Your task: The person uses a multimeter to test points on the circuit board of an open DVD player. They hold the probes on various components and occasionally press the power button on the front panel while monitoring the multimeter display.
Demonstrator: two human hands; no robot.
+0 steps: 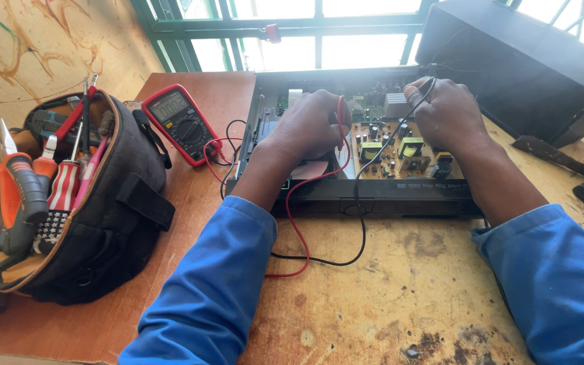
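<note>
Circuit board (400, 152) sits exposed in the lidless black player (373, 196) at the tabletop's (400, 290) far edge. Left hand (309, 125) pinches the red probe (340, 122), right hand (449, 111) grips the black probe (422, 94), I think; both already probing, multimeter (181, 122) hooked up.

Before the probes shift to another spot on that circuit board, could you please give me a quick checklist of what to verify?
1. Red probe gripped: ok, the left hand holds the red probe over the open device.
2. Black probe gripped: ok, the right hand holds the black lead.
3. Probe tips on the circuit board: cannot tell, the hands hide them.
4. Leads plugged into the multimeter: ok, both run to its lower end.
5. Meter reading: cannot tell, the display is too small.
6. Leads free of snags: ok, they loop loosely on the table.
</note>
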